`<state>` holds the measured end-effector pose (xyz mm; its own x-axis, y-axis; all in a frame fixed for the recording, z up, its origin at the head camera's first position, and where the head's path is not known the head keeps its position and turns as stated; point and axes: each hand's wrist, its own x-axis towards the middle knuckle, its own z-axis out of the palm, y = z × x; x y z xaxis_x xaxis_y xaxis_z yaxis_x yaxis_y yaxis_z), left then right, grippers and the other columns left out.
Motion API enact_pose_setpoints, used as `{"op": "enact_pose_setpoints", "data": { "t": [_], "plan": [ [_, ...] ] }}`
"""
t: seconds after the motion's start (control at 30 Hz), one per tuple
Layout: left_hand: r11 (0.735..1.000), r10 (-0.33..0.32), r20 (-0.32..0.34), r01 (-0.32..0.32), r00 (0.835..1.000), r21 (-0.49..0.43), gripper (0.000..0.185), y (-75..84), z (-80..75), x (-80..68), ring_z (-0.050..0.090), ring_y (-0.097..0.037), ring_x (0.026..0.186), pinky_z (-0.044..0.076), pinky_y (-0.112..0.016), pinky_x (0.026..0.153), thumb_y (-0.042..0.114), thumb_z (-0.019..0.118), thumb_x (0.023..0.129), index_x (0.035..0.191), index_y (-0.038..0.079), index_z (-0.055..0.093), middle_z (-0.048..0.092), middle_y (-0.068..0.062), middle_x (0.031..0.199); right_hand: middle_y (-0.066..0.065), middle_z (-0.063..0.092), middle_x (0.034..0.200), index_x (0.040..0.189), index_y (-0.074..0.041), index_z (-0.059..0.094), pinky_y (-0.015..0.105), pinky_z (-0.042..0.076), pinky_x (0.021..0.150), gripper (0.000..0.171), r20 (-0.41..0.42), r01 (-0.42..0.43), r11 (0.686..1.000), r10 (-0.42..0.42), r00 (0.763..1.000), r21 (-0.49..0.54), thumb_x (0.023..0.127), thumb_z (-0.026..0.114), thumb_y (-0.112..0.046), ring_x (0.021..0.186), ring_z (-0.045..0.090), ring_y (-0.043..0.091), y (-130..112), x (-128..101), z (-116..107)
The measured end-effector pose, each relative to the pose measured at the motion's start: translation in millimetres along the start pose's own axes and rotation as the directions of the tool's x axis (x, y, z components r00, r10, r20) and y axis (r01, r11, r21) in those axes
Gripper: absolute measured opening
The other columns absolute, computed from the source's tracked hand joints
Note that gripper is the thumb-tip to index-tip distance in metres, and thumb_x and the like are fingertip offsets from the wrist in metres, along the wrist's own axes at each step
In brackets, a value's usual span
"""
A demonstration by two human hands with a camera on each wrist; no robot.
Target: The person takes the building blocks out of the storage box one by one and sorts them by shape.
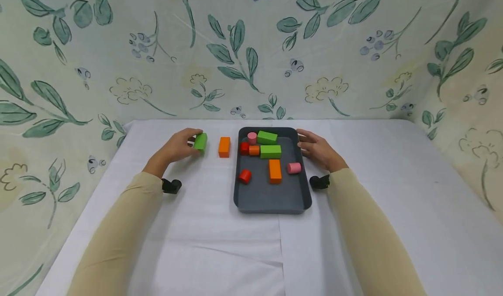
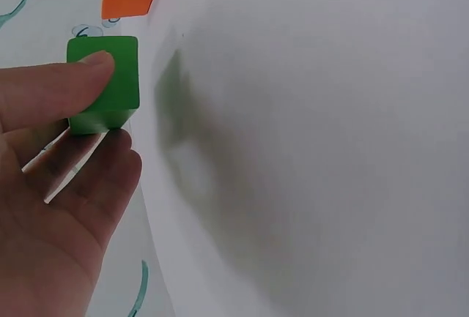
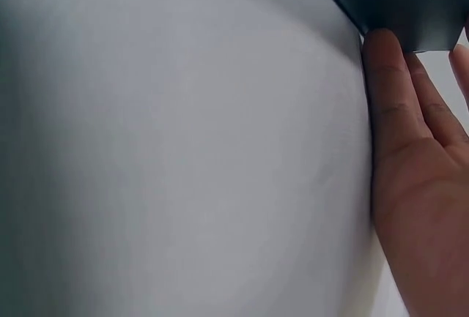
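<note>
Two hands flank the dark tray (image 1: 271, 202): the left hand (image 1: 177, 147) pinches a green block (image 1: 200, 142) between thumb and fingers, left of the tray, past an orange block (image 1: 224, 147). Bare white cloth lies all round it. The right hand (image 1: 318, 149), fingers straight, touches the tray's right wall.
</note>
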<state>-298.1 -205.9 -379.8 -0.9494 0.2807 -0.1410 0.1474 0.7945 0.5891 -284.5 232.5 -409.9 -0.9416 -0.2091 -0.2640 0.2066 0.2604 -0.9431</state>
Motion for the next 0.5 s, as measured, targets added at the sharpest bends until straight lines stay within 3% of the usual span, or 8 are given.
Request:
{"op": "enact_pose_setpoints", "data": {
  "t": [0.5],
  "plan": [
    [0.998,-0.06,0.052,0.062,0.997,-0.032,0.074,19.0,17.7,14.7,0.046,-0.037,0.136,0.04,-0.05,0.116,0.005,0.07,0.086,0.152,0.013,0.038,0.04,-0.015,0.155,0.01,0.019,0.167,0.158,-0.027,0.024,0.049,0.028,0.123,0.063,0.007,-0.008,1.0,0.008,1.0,-0.003,0.102,0.046,-0.012,0.151,0.029,0.032,0,3,-1]
  ]
}}
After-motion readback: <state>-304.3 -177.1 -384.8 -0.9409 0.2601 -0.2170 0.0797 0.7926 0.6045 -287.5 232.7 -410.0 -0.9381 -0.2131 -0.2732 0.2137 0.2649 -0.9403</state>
